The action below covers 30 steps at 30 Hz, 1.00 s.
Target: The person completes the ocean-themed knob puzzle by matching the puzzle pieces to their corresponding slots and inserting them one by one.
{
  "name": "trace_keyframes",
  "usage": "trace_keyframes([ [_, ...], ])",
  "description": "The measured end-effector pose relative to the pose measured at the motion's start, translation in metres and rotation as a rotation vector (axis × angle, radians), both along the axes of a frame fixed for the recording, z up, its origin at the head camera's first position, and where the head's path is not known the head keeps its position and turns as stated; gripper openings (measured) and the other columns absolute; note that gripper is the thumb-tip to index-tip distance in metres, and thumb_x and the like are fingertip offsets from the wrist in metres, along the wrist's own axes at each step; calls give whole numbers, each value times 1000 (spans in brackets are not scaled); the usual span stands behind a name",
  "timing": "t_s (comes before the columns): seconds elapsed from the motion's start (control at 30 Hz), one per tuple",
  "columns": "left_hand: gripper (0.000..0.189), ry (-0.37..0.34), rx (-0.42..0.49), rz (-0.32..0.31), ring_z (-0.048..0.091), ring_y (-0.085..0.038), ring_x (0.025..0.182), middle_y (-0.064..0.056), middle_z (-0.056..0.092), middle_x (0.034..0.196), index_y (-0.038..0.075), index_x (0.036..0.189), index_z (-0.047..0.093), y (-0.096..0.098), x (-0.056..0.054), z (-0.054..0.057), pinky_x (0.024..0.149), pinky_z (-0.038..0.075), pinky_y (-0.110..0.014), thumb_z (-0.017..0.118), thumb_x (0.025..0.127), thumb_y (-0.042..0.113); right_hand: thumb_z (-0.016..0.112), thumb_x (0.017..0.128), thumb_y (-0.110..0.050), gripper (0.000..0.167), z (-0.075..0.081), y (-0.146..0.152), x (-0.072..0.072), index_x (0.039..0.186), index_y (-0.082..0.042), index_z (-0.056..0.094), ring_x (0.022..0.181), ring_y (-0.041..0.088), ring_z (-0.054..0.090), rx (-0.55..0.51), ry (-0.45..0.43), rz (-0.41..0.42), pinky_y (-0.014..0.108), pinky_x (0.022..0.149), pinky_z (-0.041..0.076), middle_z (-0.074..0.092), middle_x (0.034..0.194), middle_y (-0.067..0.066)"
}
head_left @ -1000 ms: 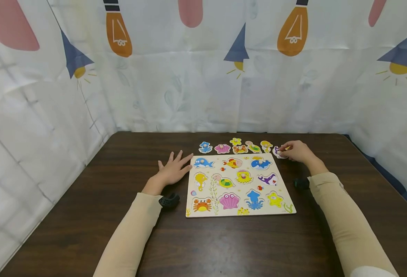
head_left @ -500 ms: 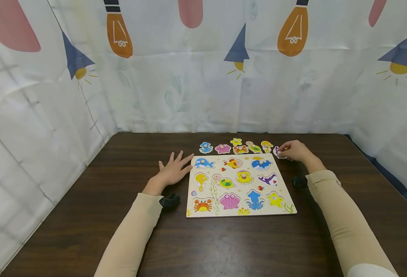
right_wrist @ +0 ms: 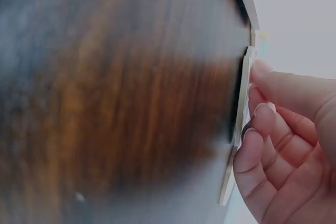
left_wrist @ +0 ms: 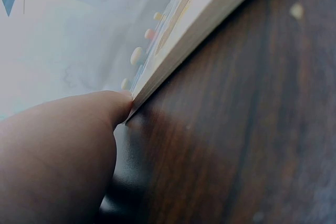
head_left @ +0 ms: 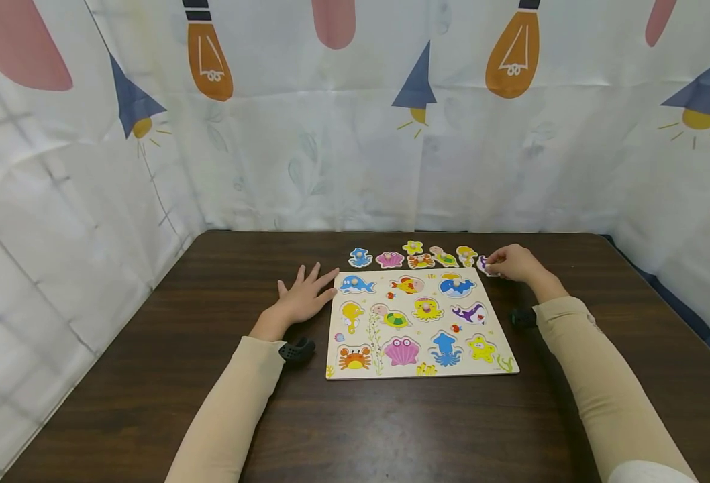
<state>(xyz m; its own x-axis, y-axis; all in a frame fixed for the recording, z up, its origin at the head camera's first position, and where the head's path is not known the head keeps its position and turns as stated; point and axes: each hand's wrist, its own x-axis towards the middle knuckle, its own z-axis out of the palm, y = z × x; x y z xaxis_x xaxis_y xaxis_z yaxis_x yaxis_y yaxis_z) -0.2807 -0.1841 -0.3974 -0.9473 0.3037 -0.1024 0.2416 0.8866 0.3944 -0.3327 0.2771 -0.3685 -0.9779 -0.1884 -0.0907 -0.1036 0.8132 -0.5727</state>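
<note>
My right hand (head_left: pixel 515 263) pinches a purple-and-white puzzle piece (head_left: pixel 483 264) beyond the puzzle board's far right corner. In the right wrist view, the thumb and curled fingers are at the edge of this thin piece (right_wrist: pixel 242 98), close over the table. The pale board (head_left: pixel 423 330) lies flat, printed with sea animals. My left hand (head_left: pixel 297 298) is spread on the table, fingertips at the board's left edge. Its thumb (left_wrist: pixel 118 103) meets the board's side in the left wrist view. Knobbed whale (head_left: pixel 456 287), fish (head_left: pixel 408 285), octopus (head_left: pixel 427 308) and dolphin (head_left: pixel 356 284) pieces sit in the board.
Behind the board lie loose pieces: a squid (head_left: pixel 360 257), shell (head_left: pixel 389 259), star (head_left: pixel 413 247), crab (head_left: pixel 420 261), turtle (head_left: pixel 443 257) and seahorse (head_left: pixel 466 255). The dark wooden table (head_left: pixel 421 429) ends at a patterned curtain (head_left: pixel 355 181).
Over the last second, my right hand has shifted slightly left with the purple-and-white puzzle piece. My left hand stays at the board's edge.
</note>
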Motion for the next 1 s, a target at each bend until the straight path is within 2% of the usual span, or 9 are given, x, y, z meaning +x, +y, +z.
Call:
trace_keyframes([
  [0.2,62,4,-4,-4,-5,-48,153,-19,5,170,26,166,23,1,-1,-1,107,-9,-81,40,110,48,63,102,-11,28,4,3,3,115,13,65,76,24,62,44,32,5,38,70,55,66,90,17],
  [0.43,63,0,-5,2,-5,-47,153,-18,5,170,26,166,23,1,-1,-1,107,-9,-80,40,110,48,63,102,-11,26,9,5,10,115,12,65,77,26,64,41,85,32,43,71,56,66,93,18],
  [0.73,63,7,-4,6,-4,-47,153,-18,6,170,27,166,23,0,-1,-2,107,-9,-81,41,110,48,64,103,-12,24,18,1,27,115,8,66,77,25,58,31,115,67,37,69,52,62,90,12],
  [1.0,63,2,-1,5,-5,-47,153,-18,5,170,27,166,23,0,-1,-2,107,-9,-80,40,110,48,65,102,-12,22,23,-6,42,115,6,67,79,24,57,28,119,130,36,69,52,63,91,10],
])
